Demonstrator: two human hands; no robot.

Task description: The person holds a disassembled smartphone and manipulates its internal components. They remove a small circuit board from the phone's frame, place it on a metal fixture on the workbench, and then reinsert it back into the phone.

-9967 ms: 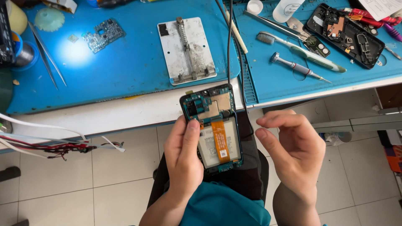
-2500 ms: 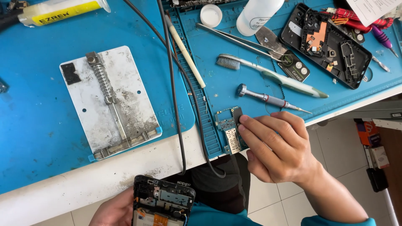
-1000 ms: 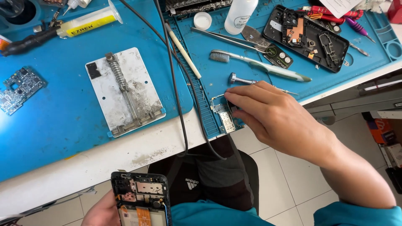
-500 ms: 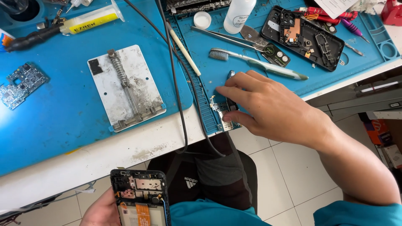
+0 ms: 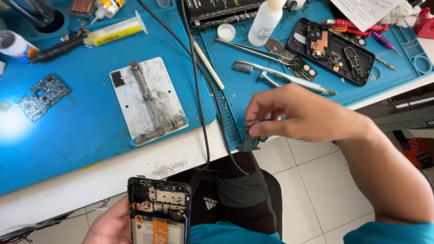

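Observation:
My left hand (image 5: 106, 226) is at the bottom edge, gripping an opened phone (image 5: 158, 212) with its back off, showing metal shields and an orange flex strip. My right hand (image 5: 303, 115) hovers over the front edge of the blue mat (image 5: 81, 140). Its thumb and fingers pinch a small green circuit board (image 5: 250, 141), which hangs just off the mat's edge. A thin dark piece shows between the fingertips; I cannot tell what it is.
A metal board-holder plate (image 5: 149, 99) lies mid-mat, with a black cable (image 5: 199, 90) running beside it. Further right are a toothbrush (image 5: 280, 77), tweezers (image 5: 253, 47), a white bottle (image 5: 266, 20) and a black phone frame (image 5: 332, 49). A loose circuit board (image 5: 40, 95) and a glue tube (image 5: 115, 31) lie left.
My right hand, which was pressed on the small board at the mat's edge, has closed its fingers on it and lifted it off. The phone in my left hand stays low.

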